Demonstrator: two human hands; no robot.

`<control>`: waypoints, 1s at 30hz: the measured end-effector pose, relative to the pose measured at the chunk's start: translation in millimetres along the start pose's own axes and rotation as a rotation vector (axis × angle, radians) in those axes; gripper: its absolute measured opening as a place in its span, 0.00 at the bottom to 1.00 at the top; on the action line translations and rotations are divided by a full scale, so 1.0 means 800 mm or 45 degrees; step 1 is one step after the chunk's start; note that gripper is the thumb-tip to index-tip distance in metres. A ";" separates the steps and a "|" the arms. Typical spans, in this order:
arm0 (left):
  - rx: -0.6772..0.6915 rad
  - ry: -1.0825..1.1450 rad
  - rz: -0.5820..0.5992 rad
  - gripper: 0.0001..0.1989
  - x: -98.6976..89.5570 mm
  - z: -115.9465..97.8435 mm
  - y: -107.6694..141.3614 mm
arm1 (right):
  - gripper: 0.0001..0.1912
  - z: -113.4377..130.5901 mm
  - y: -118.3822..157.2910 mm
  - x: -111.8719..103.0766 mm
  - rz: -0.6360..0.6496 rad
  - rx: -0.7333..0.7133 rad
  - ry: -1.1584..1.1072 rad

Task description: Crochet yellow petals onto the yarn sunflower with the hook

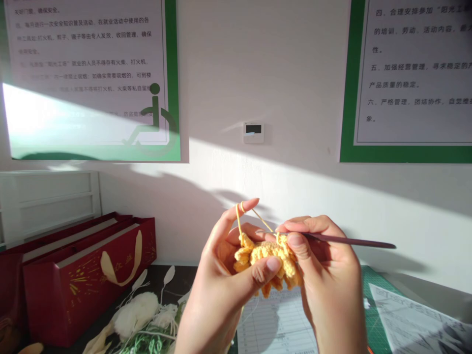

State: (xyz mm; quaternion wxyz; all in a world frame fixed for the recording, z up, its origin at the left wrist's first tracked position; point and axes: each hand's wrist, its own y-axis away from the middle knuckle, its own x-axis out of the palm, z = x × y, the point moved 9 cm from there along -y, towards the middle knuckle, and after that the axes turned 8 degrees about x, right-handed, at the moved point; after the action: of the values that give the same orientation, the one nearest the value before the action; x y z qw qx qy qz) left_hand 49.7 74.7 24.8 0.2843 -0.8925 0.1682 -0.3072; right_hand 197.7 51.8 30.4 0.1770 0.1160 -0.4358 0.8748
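Observation:
A small yellow crocheted piece with petal-like lobes is held up between both hands. My left hand pinches its left part between thumb and fingers, and yellow yarn loops round the raised index finger. From that finger a strand slants down to the crochet hook. My right hand grips the hook, which has a dark handle pointing right; its thin tip lies at the top of the crocheted piece. The right thumb also rests against the piece's right edge.
Red gift bags stand at the left. White and green yarn lies beside them. Below the hands is a printed sheet; a green mat with another paper lies right. The wall rises behind.

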 end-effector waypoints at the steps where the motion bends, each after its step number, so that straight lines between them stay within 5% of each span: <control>1: 0.012 0.003 -0.007 0.35 -0.001 -0.001 0.000 | 0.05 0.001 0.001 0.001 0.001 -0.009 -0.010; 9: 0.009 0.014 0.024 0.35 -0.007 -0.004 -0.002 | 0.04 0.020 0.009 0.008 -0.041 -0.156 0.007; 30: 0.058 -0.141 -0.113 0.33 -0.014 -0.023 0.006 | 0.05 0.005 0.006 0.009 0.042 -0.114 -0.150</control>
State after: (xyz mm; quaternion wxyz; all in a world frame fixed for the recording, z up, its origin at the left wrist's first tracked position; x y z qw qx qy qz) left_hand 29.1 68.8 28.7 0.2994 -0.9080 0.1056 -0.2734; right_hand 188.9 47.4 31.7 0.1417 0.1522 -0.4860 0.8488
